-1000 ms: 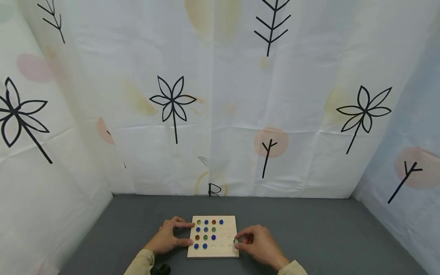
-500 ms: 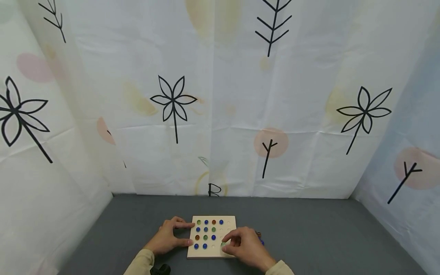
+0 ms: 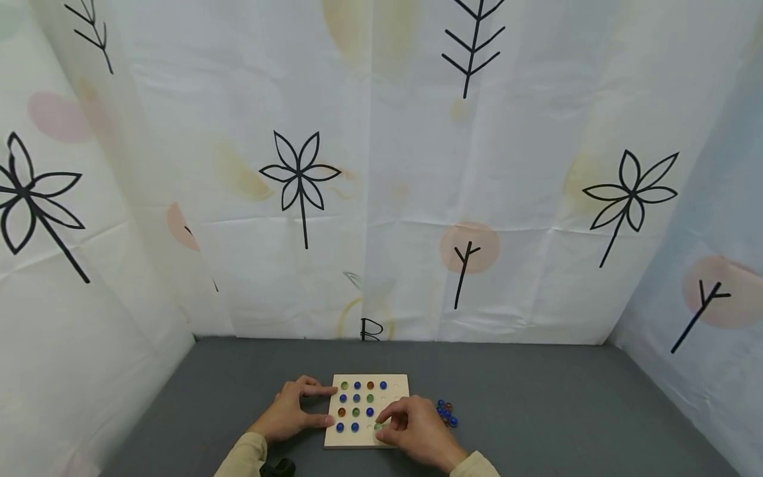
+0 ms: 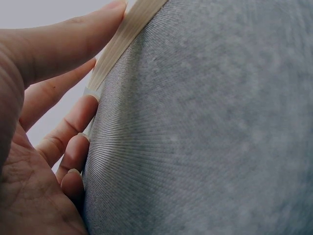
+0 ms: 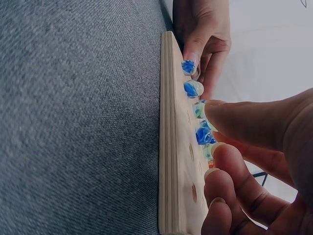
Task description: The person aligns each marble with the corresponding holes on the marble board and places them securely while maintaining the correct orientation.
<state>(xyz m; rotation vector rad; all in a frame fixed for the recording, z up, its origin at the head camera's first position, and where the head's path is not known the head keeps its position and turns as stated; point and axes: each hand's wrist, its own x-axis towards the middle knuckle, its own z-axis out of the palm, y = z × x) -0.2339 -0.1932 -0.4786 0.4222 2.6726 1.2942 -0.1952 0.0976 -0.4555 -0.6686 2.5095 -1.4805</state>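
Gray surface (image 3: 548, 404): left hand (image 3: 292, 409), outstretched, steadies a wooden board (image 3: 352, 440); right hand (image 3: 415, 429) pinches 1 green marble (image 3: 378, 427), best centred over a hole (image 5: 194, 192) before letting go.

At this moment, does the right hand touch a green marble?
Touching: the head view shows the right hand pinching one green marble between its fingers.

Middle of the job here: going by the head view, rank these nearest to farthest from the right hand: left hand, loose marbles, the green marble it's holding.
1. Green marble: pinched in the right hand.
2. Loose marbles: just right of that hand.
3. Left hand: at the board's left edge.
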